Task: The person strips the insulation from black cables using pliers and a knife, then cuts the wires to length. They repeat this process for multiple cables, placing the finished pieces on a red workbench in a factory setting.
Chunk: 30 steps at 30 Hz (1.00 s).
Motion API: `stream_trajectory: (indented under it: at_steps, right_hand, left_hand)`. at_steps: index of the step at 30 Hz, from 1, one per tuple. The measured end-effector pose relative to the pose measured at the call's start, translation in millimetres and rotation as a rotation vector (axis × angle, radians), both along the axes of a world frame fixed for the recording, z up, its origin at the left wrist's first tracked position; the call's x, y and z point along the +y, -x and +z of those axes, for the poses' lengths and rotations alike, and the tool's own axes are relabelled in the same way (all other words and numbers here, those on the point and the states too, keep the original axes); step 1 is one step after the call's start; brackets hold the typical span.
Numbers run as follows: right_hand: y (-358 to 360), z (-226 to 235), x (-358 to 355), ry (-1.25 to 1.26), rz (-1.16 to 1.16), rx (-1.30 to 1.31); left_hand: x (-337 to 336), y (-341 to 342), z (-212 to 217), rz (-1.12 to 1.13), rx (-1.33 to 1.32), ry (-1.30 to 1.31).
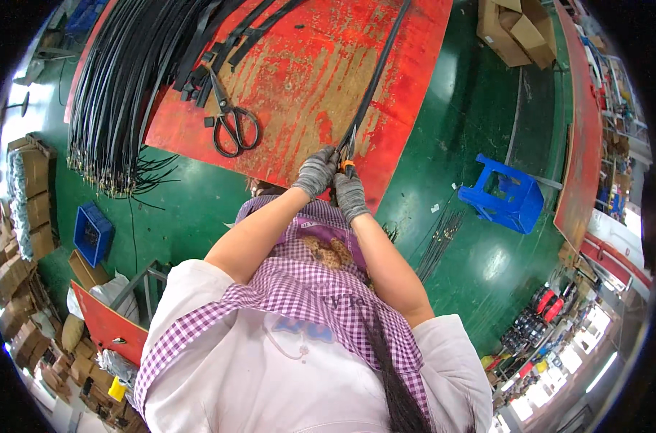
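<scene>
Left hand [317, 172] clenched on black cable [374, 83]; right hand [351, 196] grasping orange-handled pliers [349, 167] just beside it. Risk: pliers slipping could nip left hand, hands being so close. Cable runs up red table [299, 94]; scissors [225, 107] lie left.

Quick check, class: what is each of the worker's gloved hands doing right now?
Left hand: closed, apparently holding the near end of the black strip.
Right hand: closed, holding the orange-handled tool.
</scene>
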State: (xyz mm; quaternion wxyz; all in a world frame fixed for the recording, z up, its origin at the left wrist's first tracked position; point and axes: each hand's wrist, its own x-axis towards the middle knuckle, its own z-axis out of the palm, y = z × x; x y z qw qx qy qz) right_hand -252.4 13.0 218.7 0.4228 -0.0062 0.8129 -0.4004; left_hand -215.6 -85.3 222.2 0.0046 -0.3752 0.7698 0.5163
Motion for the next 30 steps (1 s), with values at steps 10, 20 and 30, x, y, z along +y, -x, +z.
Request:
stream_trajectory:
  at_steps: [10,20,30]
  right_hand:
    - [-17.9,-1.7,-8.8,0.011,0.030,0.063]
    - [8.6,-3.2,-10.3,0.186,-0.316,-0.529]
    - [13.9,-74.7,-11.9,0.122,-0.216,-0.394]
  left_hand:
    - [-19.3,-6.0,19.3,-0.092,0.001,0.071]
    - [-39.8,-8.2,-8.7,0.138,0.062,-0.704]
    - [-39.1,-26.8,-32.4,-0.158,-0.043,-0.741]
